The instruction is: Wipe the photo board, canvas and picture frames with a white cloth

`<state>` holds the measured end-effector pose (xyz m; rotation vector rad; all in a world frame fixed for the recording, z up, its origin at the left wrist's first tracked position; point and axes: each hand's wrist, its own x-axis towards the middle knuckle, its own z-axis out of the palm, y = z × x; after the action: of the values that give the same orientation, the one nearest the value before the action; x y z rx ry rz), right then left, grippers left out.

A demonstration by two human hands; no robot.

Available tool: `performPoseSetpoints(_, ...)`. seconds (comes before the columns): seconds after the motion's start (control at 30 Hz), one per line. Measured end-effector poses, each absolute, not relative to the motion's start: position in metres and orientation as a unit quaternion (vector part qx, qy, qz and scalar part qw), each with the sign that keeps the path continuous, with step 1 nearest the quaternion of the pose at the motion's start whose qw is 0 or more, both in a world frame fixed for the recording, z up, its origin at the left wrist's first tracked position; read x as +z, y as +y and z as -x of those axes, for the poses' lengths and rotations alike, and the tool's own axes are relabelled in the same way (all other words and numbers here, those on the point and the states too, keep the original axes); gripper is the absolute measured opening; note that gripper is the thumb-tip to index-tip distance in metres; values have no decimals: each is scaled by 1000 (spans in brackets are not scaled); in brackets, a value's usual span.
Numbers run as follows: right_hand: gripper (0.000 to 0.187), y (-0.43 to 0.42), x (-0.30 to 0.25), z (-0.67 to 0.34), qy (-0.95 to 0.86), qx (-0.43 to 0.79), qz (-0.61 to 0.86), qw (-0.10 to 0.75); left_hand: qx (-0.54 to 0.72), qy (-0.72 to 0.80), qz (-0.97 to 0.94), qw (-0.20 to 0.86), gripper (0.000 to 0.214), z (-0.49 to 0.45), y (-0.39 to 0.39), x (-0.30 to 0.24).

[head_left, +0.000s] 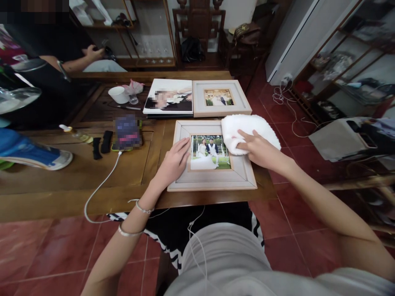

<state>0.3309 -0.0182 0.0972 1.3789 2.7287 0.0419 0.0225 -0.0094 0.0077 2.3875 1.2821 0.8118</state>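
A pale-framed wedding photo [212, 181] lies flat on the wooden table [61, 181] right in front of me. My left hand [174, 162] rests on the frame's left side with its fingers flat and a little spread, holding it down. My right hand [261, 150] presses a white fluffy cloth [247, 125] onto the frame's upper right corner, fingers bent over the cloth.
Behind it lie a second framed photo [219, 98] and a canvas print [169, 96]. A phone [127, 132] on a white cable, a small bottle [75, 133], a white cup [119, 94] and black items sit to the left. Another person sits at the far left.
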Motion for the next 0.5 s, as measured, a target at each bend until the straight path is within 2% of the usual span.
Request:
performPoseSetpoints(0.3, 54, -122, 124, -328, 910, -121, -392, 66, 286, 450, -834, 140, 45, -23, -10, 6)
performPoseSetpoints(0.5, 59, -96, 107, -316, 885, -77, -455, 56, 301, 429, -841, 136, 43, -21, -7, 11)
